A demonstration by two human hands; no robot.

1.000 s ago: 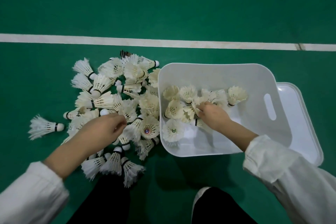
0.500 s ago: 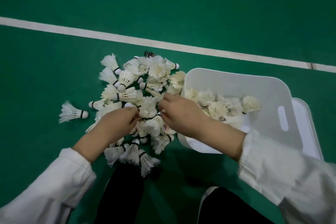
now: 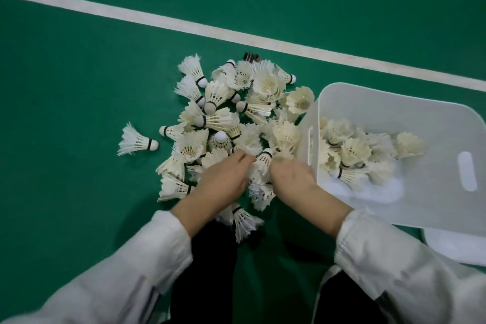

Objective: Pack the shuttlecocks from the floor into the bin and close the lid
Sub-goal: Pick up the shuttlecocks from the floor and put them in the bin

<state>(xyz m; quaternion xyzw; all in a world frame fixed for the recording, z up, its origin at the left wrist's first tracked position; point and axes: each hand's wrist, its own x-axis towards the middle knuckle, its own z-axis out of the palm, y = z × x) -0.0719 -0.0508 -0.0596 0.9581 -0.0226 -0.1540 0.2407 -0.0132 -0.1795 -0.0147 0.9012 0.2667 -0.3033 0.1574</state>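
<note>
A heap of white feather shuttlecocks (image 3: 236,118) lies on the green floor, left of a white plastic bin (image 3: 441,123). Several shuttlecocks (image 3: 355,152) sit inside the bin. One shuttlecock (image 3: 136,141) lies alone at the heap's left. My left hand (image 3: 223,181) and my right hand (image 3: 292,179) rest palm-down on the near side of the heap, fingers curled around shuttlecocks (image 3: 260,168) bunched between them. The fingertips are hidden in the feathers. The bin's white lid (image 3: 452,247) lies flat under the bin's near right corner.
A white court line (image 3: 236,34) crosses the floor diagonally behind the heap. My dark trouser legs (image 3: 207,258) and a shoe are at the bottom, close to the nearest shuttlecocks. Bare green floor extends left and beyond the line.
My right hand came out of the bin and moved left onto the heap. Both hands have closed in toward each other on the shuttlecocks. The view has swung left.
</note>
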